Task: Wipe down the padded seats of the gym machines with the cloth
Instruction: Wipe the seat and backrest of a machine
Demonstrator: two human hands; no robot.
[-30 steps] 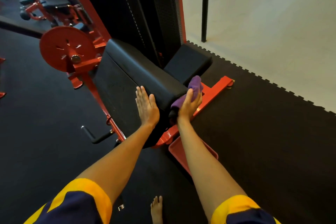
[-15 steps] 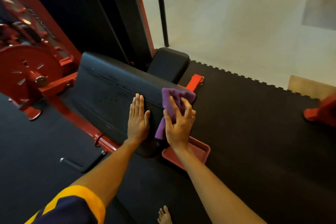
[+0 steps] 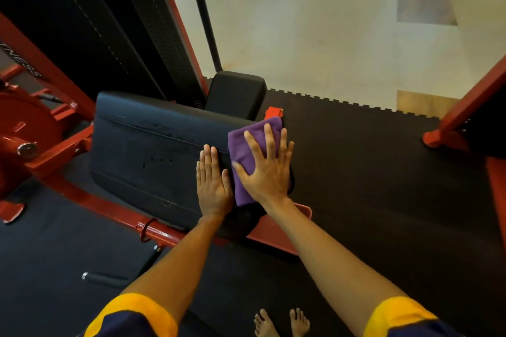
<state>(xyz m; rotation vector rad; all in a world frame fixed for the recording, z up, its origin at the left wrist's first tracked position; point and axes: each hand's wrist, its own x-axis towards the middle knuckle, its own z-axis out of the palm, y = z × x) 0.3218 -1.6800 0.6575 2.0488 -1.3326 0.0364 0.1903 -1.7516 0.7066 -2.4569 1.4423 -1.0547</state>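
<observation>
Now, seen from the head, the purple cloth (image 3: 241,142) lies on the right end of the big black seat pad (image 3: 153,150). The right hand (image 3: 269,175) presses it flat, fingers spread wide. The left hand (image 3: 212,189) rests flat on the pad just beside the cloth, fingers together. The cloth looks soft, light and floppy, so a flat palm on its middle should move it best.

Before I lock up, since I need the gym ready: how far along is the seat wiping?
Done: nothing shows as finished; no pad looks visibly wiped. In hand: the right hand presses the purple cloth flat on the right end of the large black pad, left hand resting flat beside it. Left: that pad's remaining surface and the small pad behind.
</observation>
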